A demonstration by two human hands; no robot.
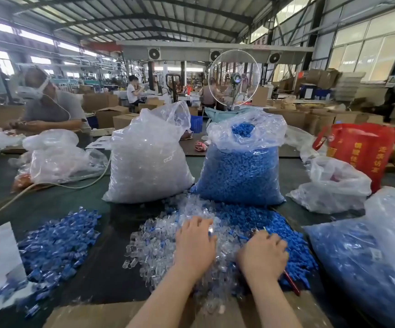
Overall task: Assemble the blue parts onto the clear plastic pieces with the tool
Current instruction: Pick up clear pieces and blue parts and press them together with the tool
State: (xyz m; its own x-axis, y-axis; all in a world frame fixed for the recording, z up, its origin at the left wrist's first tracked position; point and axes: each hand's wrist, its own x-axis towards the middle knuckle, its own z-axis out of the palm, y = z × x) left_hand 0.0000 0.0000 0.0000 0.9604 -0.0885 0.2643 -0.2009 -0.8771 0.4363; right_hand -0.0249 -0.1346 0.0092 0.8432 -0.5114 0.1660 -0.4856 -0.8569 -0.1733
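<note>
A heap of loose clear plastic pieces (pixel 154 245) lies on the dark table in front of me, and loose blue parts (pixel 296 237) are heaped to its right. My left hand (pixel 195 242) rests on the clear heap with fingers bent, pinching a clear piece at its fingertips. My right hand (pixel 262 253) lies over the edge of the blue parts and grips a tool. The tool's red handle (pixel 292 284) sticks out below the hand, and its thin tip shows beyond the fingers. A pile of joined blue-and-clear pieces (pixel 57 242) lies at the left.
Behind the heaps stand a big bag of clear pieces (pixel 146 162) and a big bag of blue parts (pixel 241 171). Another filled bag (pixel 369 256) sits at the right, with a red bag (pixel 362 150) behind it. A person (pixel 47 107) works at the far left. Cardboard (pixel 97 313) lies at the near edge.
</note>
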